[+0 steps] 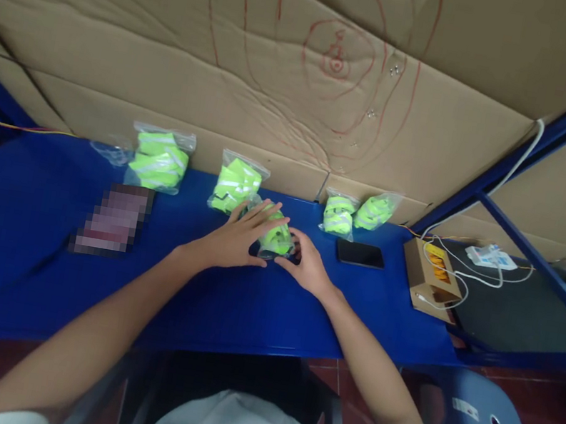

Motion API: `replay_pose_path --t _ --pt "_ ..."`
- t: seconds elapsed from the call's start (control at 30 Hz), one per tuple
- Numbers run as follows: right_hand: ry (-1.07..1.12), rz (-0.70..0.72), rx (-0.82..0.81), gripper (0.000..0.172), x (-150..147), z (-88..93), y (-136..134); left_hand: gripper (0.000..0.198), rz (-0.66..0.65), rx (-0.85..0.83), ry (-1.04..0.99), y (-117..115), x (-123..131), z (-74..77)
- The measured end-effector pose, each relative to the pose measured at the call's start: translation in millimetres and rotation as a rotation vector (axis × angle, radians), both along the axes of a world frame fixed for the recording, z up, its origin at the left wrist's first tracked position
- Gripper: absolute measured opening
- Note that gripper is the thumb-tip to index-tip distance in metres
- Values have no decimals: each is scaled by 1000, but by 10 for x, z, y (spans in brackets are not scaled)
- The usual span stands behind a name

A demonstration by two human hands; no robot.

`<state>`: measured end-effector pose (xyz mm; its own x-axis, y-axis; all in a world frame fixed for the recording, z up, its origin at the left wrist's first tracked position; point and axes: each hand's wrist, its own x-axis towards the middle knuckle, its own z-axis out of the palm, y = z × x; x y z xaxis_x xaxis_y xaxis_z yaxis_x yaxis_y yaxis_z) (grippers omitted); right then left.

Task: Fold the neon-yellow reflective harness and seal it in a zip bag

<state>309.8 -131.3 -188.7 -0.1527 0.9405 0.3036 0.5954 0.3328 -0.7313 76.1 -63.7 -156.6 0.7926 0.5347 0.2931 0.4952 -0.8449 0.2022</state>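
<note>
In the head view, a small clear plastic bag of folded neon-yellow reflective fabric is between my two hands at the middle of the blue table. My left hand lies over the bag's left and far side, its fingers spread across the plastic and its thumb at the near edge. Thumb and curled fingers of my right hand hold the right edge. Part of the bag is covered by my fingers. Just behind my left hand stands another bag of the same fabric.
More yellow bags lean against the cardboard wall: a larger bag at left, two small bags at right. A black phone, a cardboard box with cables, a blurred-out object and a blue table surround my hands.
</note>
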Motion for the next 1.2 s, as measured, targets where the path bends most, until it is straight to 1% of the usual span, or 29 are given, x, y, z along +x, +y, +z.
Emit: replay_pose_path --t 0.07,0.1,0.17,0.23,0.3,0.37,0.43,0.47,0.53,0.6,0.63,0.7,0.8,0.87,0.9,1.0,1.07,1.2 --pt "-1 -32 -3 73 -29 -2 -13 103 -10 -40 9 -21 12 -36" --pt "12 -48 -16 73 -38 -4 -14 100 -8 -56 13 -56 36 -55" --pt "32 -63 -39 67 -37 -7 -11 88 6 -58 14 -165 116 -90" --pt "40 -60 -47 57 -10 -6 -6 77 17 -19 7 -290 208 -113" --pt "48 -61 -48 53 33 -3 1 77 -5 22 8 -374 254 -109" --pt "54 -64 -57 50 75 0 15 88 -50 26 31 -387 219 -67" --pt "53 -60 -69 46 105 3 31 97 -79 20 64 -344 122 9" --pt "48 -54 -74 43 113 6 38 95 -70 33 73 -316 69 53" --pt "34 -39 -79 40 117 15 40 83 -14 94 68 -277 -6 132" --pt "22 -20 -82 39 110 25 24 78 36 154 51 -277 -11 171" --pt "17 -13 -81 40 104 32 11 76 37 168 43 -287 10 170" --pt "-8 -14 -58 39 92 50 -18 68 -10 165 20 -309 73 130" --pt "-72 -18 51 36 76 87 -46 52 -91 142 -71 -312 149 22" --pt "-73 1 116 35 69 101 -53 49 -99 134 -121 -313 174 -39" --pt "-52 14 121 34 69 100 -54 47 -97 148 -134 -322 189 -58" --pt "52 1 47 31 94 58 -50 40 -103 300 -81 -392 270 -75" --pt "105 -25 -10 29 127 13 -39 39 -109 401 -22 -454 347 -75" --pt "195 -15 -63 33 126 -34 -23 38 -99 473 11 -528 426 -88"
